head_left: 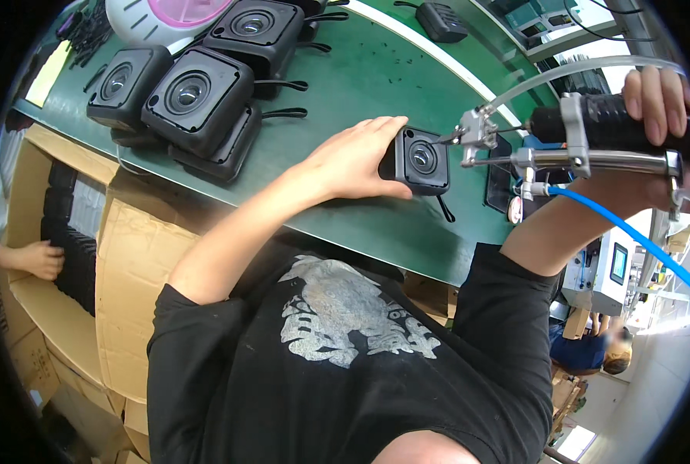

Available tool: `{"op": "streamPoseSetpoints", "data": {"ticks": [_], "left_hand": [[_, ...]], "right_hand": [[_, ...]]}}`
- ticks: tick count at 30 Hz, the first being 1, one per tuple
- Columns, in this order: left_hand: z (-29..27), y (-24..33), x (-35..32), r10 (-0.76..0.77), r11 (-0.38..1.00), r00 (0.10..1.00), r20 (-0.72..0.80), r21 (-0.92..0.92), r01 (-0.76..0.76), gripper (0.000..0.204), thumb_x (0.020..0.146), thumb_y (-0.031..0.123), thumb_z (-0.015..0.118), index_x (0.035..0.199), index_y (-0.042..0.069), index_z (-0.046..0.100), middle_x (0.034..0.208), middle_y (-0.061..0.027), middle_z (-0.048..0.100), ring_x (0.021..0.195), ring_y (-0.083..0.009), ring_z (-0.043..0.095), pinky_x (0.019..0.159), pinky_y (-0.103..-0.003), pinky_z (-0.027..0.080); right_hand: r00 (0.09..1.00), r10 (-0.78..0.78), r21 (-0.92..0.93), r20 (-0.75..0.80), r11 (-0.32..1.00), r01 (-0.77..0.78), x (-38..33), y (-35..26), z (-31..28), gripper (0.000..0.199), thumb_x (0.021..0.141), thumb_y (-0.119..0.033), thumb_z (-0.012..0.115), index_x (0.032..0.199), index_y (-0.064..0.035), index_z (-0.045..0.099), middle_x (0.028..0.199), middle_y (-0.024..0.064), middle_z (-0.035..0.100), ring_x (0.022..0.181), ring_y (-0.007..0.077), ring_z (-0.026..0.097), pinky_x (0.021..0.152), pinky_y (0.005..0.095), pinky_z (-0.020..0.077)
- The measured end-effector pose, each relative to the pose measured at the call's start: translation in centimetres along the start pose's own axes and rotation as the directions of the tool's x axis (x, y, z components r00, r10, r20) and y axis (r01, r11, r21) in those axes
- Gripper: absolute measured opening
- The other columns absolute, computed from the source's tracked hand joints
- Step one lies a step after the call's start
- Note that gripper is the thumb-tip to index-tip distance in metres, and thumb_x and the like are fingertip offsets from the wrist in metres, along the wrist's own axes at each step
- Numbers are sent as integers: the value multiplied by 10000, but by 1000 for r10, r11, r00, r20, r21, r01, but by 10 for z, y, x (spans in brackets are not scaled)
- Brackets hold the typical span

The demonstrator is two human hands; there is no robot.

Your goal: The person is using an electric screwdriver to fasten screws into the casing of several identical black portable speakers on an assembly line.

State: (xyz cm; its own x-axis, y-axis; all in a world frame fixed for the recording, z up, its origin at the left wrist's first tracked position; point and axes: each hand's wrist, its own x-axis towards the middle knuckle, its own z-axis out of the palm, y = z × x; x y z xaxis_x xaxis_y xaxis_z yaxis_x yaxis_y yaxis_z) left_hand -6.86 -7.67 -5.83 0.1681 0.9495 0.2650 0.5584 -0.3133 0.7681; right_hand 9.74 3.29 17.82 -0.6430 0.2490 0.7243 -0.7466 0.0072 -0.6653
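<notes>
A small black box-shaped speaker (432,179) with a round cone and a wrist strap lies cone up on the green table. My left hand (353,161) grips it from the left, thumb on the near side and fingers on the far side. My right hand (656,104) is closed round the black handle of a power screwdriver (550,124), held sideways at the right. Its metal head and thin tip reach the upper right of the speaker's face; whether the tip touches a screw is too small to tell.
Several similar speakers (186,93) are stacked at the left of the table (360,69), near a white and pink round object (148,19). One more speaker (442,22) lies beyond the pale strip. A blue hose (631,230) curves right. Another person's hand (42,261) is over an open carton (140,294).
</notes>
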Motion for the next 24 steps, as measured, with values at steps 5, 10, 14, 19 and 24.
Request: {"op": "streamPoseSetpoints", "data": {"ticks": [5,10,14,19,24], "left_hand": [[0,5,-2,-51,999,999,-5,-12,50,953,712,392,814,1403,-72,349,1411,-253,428,1323,-370,416,1106,-401,354],[2,3,-3,-42,999,999,-16,-30,41,938,707,386,816,1391,-67,362,1403,-252,432,1313,-378,423,1097,-405,364],[7,0,-2,15,999,997,-82,31,-13,944,669,391,835,1344,-94,388,1345,-251,472,1242,-386,484,1063,-411,404],[9,-1,-2,24,1000,996,-92,-14,-25,927,662,393,833,1323,-96,405,1301,-251,501,1213,-381,504,1047,-408,415],[5,2,-2,50,999,995,-86,22,-49,901,667,388,831,1305,-93,415,1273,-249,515,1190,-377,516,1039,-409,421]], "right_hand": [[991,121,-63,51,991,-118,1,5,-24,524,925,-524,492,1039,-15,535,811,65,547,645,192,550,614,357,448],[980,188,-94,63,979,-182,1,17,-28,482,930,-488,500,1031,-19,549,805,62,540,650,181,527,620,342,423],[967,246,-132,61,963,-237,-5,26,-35,449,935,-459,505,1025,-23,560,801,59,535,654,172,509,624,329,403],[966,258,-180,-3,950,-255,-20,44,-35,412,935,-429,520,1006,-27,574,782,66,528,650,165,492,619,298,392],[963,244,-70,-115,965,-253,-29,24,-35,487,848,-504,605,1002,-42,575,795,59,544,670,159,517,668,318,406]]}}
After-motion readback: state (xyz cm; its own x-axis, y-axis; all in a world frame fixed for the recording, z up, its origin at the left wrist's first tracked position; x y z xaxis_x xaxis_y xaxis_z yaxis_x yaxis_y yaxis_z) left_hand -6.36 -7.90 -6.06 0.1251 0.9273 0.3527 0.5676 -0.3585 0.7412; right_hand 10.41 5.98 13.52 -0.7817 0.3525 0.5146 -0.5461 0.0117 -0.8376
